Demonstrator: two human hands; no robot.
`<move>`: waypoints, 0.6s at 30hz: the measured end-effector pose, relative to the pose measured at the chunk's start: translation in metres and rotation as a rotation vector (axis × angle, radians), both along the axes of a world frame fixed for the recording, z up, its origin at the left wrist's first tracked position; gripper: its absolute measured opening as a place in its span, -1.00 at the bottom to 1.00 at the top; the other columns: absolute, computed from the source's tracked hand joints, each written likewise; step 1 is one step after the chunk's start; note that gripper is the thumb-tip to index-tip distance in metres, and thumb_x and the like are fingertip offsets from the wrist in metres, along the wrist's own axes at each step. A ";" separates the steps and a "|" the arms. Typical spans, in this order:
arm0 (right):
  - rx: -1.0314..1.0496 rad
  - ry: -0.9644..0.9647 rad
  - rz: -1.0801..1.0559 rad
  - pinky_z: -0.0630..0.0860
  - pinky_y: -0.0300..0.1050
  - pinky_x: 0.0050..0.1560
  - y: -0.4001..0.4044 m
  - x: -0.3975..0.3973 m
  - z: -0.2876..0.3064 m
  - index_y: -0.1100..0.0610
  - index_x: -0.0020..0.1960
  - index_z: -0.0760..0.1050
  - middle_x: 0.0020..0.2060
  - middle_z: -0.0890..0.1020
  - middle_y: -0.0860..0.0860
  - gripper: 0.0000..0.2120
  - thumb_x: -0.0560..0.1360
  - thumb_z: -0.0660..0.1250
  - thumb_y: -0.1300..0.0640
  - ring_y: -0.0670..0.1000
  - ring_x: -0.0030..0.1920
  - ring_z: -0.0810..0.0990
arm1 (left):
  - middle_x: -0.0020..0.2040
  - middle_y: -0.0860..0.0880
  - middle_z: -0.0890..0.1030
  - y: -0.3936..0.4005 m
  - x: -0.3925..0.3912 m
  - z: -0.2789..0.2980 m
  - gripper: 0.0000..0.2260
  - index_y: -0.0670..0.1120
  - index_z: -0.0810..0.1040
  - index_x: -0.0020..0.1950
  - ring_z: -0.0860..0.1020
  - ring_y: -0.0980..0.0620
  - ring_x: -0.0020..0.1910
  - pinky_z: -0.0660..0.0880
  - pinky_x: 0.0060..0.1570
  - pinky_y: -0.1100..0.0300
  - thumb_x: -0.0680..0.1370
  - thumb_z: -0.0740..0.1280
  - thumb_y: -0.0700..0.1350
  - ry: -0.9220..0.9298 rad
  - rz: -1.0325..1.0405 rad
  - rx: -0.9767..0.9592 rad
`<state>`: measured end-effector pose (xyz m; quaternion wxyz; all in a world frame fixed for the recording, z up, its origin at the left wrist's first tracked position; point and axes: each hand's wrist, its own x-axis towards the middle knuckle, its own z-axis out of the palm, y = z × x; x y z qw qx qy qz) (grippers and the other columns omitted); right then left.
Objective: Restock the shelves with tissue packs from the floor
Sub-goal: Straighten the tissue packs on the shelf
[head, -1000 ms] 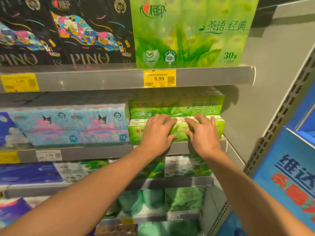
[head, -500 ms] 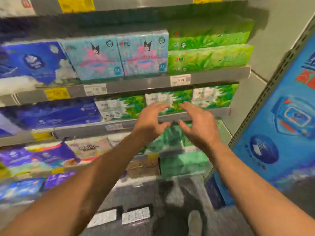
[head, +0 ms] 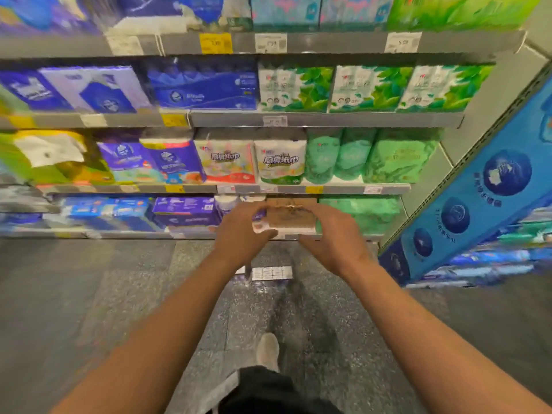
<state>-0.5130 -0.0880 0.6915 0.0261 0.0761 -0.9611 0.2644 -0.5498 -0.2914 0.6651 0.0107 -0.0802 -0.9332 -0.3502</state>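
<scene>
Head view, blurred by motion. Shelves [head: 325, 119] fill the upper half, stocked with blue, purple, white and green packs. Grey speckled floor [head: 89, 294] below. Blue display box [head: 478, 204] leans at right. Left hand [head: 239, 234] and right hand [head: 334, 237] both reach forward over the floor, fingers loosely spread, holding nothing. Tissue packs [head: 271, 273] lie on the floor just below the hands: flat, white, wrapped in a row, partly hidden by the left wrist. One pale shoe [head: 268, 351] nearer.

A shop aisle: tiered metal shelves [head: 325, 119] packed with wrapped tissue packs [head: 294, 89], price labels [head: 215, 43] along their edges
</scene>
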 end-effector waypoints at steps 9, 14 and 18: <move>-0.103 -0.243 0.105 0.37 -0.04 0.31 -0.115 0.091 -0.062 0.02 0.45 0.39 0.35 0.51 0.05 -0.40 0.45 0.44 -0.05 0.09 0.33 0.46 | 0.17 -0.04 0.61 -0.112 0.132 -0.036 -0.48 -0.05 0.55 0.30 0.57 -0.03 0.12 0.45 0.08 0.16 0.37 0.57 -0.03 -0.125 0.179 -0.039; -0.034 -0.229 0.117 0.44 -0.03 0.25 -0.192 0.083 -0.087 0.13 0.36 0.48 0.23 0.60 0.09 -0.38 0.36 0.50 -0.05 0.15 0.23 0.55 | 0.25 -0.02 0.59 -0.184 0.131 -0.052 -0.45 -0.03 0.52 0.35 0.55 0.00 0.20 0.40 0.16 0.20 0.39 0.55 -0.04 -0.163 0.188 -0.049; 0.060 -0.279 0.099 0.34 -0.08 0.32 -0.252 0.059 -0.093 0.07 0.42 0.42 0.31 0.54 0.04 -0.38 0.42 0.48 -0.06 0.08 0.31 0.47 | 0.23 -0.02 0.59 -0.242 0.116 -0.071 -0.42 -0.03 0.49 0.38 0.53 -0.01 0.18 0.43 0.18 0.14 0.39 0.55 -0.02 -0.245 0.175 -0.017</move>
